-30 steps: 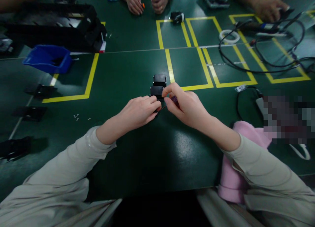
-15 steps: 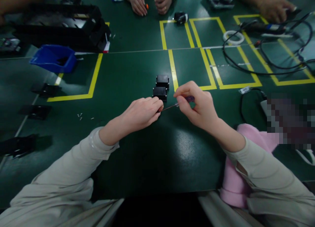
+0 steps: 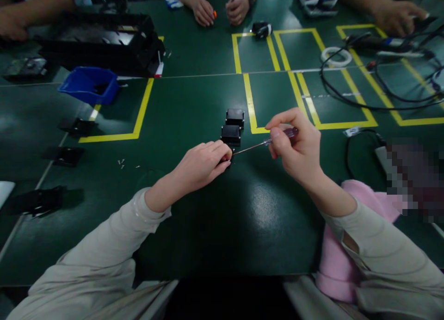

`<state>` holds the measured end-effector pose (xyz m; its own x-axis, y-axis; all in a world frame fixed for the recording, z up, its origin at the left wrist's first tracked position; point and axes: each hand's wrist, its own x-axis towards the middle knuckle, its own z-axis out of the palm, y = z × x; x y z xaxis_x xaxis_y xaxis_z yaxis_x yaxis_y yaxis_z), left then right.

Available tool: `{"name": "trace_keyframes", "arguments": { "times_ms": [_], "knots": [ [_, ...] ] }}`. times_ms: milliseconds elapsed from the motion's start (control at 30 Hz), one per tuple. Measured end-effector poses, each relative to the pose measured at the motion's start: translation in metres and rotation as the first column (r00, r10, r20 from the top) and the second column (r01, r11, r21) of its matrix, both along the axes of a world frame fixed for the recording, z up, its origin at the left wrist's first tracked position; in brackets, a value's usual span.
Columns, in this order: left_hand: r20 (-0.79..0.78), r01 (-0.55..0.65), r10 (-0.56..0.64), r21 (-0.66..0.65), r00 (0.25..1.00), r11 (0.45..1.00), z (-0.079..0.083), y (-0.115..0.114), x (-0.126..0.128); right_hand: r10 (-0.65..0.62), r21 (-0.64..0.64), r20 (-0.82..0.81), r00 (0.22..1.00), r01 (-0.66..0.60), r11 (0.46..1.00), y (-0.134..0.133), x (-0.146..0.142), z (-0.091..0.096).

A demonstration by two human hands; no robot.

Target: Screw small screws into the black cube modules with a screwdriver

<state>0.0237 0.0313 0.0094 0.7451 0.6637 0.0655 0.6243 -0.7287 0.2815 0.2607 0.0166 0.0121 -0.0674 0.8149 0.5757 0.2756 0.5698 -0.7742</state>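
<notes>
My right hand (image 3: 298,144) is closed around the dark handle of a screwdriver (image 3: 252,147). Its thin shaft slants down to the left and ends at the fingertips of my left hand (image 3: 208,163). Those fingers pinch a small black part (image 3: 227,163), mostly hidden under them, close to the green tabletop. Just beyond stand two small black box-shaped parts (image 3: 231,134), one behind the other. A few tiny screws (image 3: 121,163) lie loose to the left of my left hand.
At the left are a blue bin (image 3: 90,85), a long black housing (image 3: 100,45) and several dark parts (image 3: 67,156). Yellow tape (image 3: 294,93) marks the table. Black cables (image 3: 374,108) and a pink cloth (image 3: 335,260) lie at the right. Co-workers' hands (image 3: 237,10) rest across the table.
My right hand has drawn back to the right with the screwdriver, so more of its shaft shows. My left hand keeps its pinch. The whole view has shifted slightly.
</notes>
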Motion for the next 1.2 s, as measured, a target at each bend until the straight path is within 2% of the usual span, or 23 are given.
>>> {"name": "trace_keyframes", "arguments": {
  "times_ms": [200, 600, 733, 833, 900, 1000, 1133, 1200],
  "knots": [
    [0.082, -0.025, 0.031, -0.077, 0.996, 0.997, -0.001, -0.003, -0.007, 0.019, -0.049, -0.062, 0.998, -0.022, 0.999, 0.000, -0.001, -0.001],
    [0.166, -0.091, 0.112, -0.131, 0.980, 0.987, -0.002, -0.017, -0.030, 0.002, -0.107, -0.013, 1.000, -0.004, 0.994, -0.001, 0.000, -0.002],
    [0.149, -0.153, 0.168, -0.107, 0.975, 0.982, -0.002, -0.023, -0.048, 0.004, -0.099, -0.016, 1.000, -0.006, 0.995, -0.001, 0.000, -0.004],
    [0.096, -0.257, 0.267, -0.105, 0.959, 0.961, -0.004, -0.027, -0.071, 0.015, -0.091, -0.031, 0.999, -0.018, 0.996, -0.001, 0.001, -0.005],
    [0.055, -0.361, 0.369, -0.110, 0.928, 0.926, -0.006, -0.030, -0.093, 0.022, -0.088, -0.037, 0.999, -0.025, 0.996, -0.001, 0.001, -0.005],
    [-0.040, -0.533, 0.532, -0.109, 0.846, 0.839, -0.007, -0.035, -0.131, 0.015, -0.095, -0.027, 1.000, -0.018, 0.995, 0.000, 0.002, -0.005],
    [-0.060, -0.751, 0.749, -0.028, 0.660, 0.660, -0.010, -0.041, -0.180, -0.006, -0.108, -0.014, 1.000, 0.004, 0.994, 0.001, 0.002, -0.007],
    [-0.088, -0.793, 0.788, -0.050, 0.609, 0.607, -0.013, -0.044, -0.200, -0.007, -0.101, -0.018, 1.000, 0.005, 0.995, 0.002, 0.001, -0.007]
  ]
}}
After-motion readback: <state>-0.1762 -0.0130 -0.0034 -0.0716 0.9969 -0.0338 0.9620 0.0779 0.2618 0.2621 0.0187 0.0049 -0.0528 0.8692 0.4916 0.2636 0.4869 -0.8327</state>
